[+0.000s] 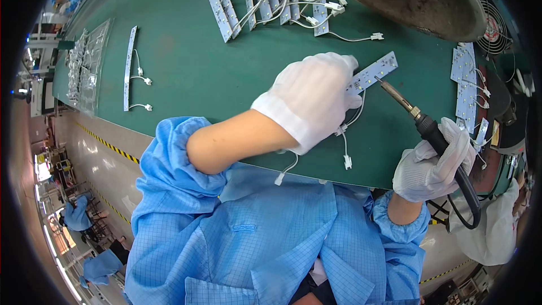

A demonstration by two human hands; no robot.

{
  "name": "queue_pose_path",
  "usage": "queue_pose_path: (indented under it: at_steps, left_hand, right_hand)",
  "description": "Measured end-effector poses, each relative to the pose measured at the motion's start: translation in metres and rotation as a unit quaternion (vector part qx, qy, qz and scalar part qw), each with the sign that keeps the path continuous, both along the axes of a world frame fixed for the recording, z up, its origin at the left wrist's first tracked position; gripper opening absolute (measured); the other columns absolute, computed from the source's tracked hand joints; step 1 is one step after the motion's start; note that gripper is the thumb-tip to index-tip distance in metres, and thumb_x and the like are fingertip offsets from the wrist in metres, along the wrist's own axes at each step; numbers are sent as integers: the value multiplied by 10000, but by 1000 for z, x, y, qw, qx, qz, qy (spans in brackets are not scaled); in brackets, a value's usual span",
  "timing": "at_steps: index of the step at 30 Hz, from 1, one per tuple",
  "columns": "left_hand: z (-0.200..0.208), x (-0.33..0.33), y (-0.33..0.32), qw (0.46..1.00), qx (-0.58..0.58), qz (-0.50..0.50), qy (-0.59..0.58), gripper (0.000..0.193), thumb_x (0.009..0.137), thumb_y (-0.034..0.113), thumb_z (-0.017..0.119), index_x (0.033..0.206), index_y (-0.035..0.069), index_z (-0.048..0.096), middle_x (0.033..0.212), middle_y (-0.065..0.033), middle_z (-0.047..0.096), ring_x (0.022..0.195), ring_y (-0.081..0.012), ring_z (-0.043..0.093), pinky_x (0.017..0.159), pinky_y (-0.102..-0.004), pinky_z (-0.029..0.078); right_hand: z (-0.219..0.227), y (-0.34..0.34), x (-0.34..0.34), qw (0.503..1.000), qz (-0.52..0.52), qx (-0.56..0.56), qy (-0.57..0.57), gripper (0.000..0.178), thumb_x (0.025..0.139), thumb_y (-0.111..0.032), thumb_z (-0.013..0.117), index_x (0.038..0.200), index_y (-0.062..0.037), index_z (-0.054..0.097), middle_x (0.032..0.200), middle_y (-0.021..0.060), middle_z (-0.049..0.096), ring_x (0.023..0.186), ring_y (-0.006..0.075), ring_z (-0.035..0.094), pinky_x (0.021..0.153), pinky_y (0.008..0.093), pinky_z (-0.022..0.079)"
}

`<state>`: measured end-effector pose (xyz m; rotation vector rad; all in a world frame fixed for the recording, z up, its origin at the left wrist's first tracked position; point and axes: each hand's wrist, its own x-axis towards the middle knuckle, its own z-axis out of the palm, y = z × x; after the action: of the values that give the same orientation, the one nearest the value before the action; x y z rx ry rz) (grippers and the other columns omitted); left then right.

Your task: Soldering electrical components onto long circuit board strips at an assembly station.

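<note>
The left hand [313, 96] has its grip closed on one LED strip [385, 66] over the table [197, 79]; the right hand's [420, 172] grip wraps one soldering iron [430, 131], tip at that strip. Leftward lies one loose board [130, 68] with three white connectors [148, 81].

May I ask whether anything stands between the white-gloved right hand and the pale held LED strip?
Only the black-handled soldering iron in the right hand spans the gap; nothing else visible blocks the strip.

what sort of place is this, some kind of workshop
Most likely an electronics assembly floor: the gloved right hand holds a soldering iron, circuit board strips lie on the green bench, and striped tape marks the floor.
</note>
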<state>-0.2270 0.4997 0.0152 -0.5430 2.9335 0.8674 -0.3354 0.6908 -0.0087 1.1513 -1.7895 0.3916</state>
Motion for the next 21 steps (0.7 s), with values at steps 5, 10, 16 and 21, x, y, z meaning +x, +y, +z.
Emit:
queue_pose_path:
  at_steps: [5,10,16,21]
  left_hand:
    - [-4,8,-14,983,179,-14,30,348,843,263,657,975,-59,662,823,-233,620,764,-398,610,723,-437,491]
    - [-8,9,-9,991,106,-38,67,318,860,262,644,950,-42,672,821,-204,620,769,-372,612,708,-429,490]
    - [-10,10,-12,993,54,-69,83,311,874,262,630,948,-37,679,822,-179,617,768,-354,612,702,-427,491]
    - [-10,10,-12,992,51,-77,89,317,878,267,623,955,-35,679,829,-187,617,763,-360,614,706,-425,494]
  right_hand:
    - [-1,8,9,996,44,47,-61,261,920,-62,596,1072,136,518,828,125,649,725,234,643,625,318,538]
    - [-11,10,11,966,176,-3,-189,357,887,-34,621,1160,131,462,1001,186,593,765,251,650,649,363,576]
    - [-16,15,8,978,152,46,-137,360,875,-8,617,1168,129,457,1014,217,572,743,246,659,630,368,587]
    - [-16,12,10,974,167,32,-149,364,863,-2,627,1156,136,462,1016,214,565,736,248,661,616,360,584]
